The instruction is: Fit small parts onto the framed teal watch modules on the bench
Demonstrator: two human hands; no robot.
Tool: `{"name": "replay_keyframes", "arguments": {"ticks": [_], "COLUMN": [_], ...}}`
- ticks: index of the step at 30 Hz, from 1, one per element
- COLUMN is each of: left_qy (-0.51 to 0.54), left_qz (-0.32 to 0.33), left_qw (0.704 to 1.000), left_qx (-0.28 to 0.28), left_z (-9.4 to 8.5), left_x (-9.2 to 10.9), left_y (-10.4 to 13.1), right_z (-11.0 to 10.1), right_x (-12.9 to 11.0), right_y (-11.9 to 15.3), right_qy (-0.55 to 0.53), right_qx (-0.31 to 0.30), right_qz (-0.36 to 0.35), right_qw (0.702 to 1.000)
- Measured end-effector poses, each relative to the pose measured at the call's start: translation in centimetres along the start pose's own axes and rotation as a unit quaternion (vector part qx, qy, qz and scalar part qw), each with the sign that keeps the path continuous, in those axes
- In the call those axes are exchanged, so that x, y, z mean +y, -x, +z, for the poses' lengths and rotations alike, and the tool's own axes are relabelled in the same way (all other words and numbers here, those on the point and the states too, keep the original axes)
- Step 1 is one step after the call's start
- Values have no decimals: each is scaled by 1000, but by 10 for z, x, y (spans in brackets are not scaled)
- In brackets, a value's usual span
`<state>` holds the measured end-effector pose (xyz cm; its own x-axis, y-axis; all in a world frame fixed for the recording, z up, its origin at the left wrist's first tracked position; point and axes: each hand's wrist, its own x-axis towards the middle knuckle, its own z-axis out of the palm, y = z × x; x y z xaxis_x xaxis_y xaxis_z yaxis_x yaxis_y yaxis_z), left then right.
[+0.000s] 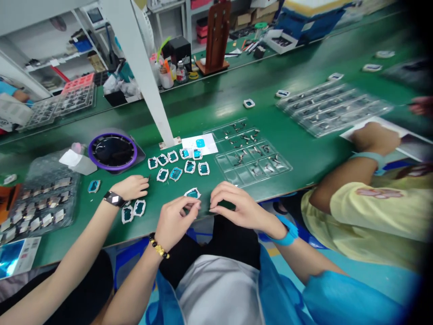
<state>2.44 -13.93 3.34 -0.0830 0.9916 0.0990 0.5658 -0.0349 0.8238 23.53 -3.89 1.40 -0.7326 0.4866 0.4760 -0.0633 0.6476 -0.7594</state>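
Currently we are curling left hand [177,219], right hand [234,205] near one case [192,193]; whether either is gripping, we cannot tell.

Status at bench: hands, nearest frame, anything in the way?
Left hand, right hand at front of bench; grip unclear. Nearest white frame just beyond left hand. Co-worker's hand off to the left.

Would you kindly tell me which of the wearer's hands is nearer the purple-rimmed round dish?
Left: the left hand is by the near edge of the green bench, right of the purple-rimmed round dish; the right hand is farther right along that edge.
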Motion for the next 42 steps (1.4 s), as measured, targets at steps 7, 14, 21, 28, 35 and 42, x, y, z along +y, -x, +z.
{"name": "replay_keyframes", "arguments": {"ticks": [7,14,21,28,35,42], "left_qy": [-85,135,172,-190,-437,-351], "left_qz": [77,-61,-113,32,105,120], "left_qw": [993,984,973,981,893,924], "left_qx": [27,-98,-105,33,6,-94], "left_z": [-3,2,8,4,-1,0], "left_x": [25,31,33,19,-17,-35], "left_y": [-93,-139,-143,-178,-243,-235], "right_z": [-17,-36,-42,-45,-44,-45], "right_x": [12,15,22,31,34,33], "right_y": [3,8,8,9,15,16], "right_qy": [11,14,10,41,73,77], "right_qx": [119,218,263,278,307,322], "right_qz": [28,-6,-25,-69,-55,-32], "right_qw": [992,976,964,957,947,943]}}
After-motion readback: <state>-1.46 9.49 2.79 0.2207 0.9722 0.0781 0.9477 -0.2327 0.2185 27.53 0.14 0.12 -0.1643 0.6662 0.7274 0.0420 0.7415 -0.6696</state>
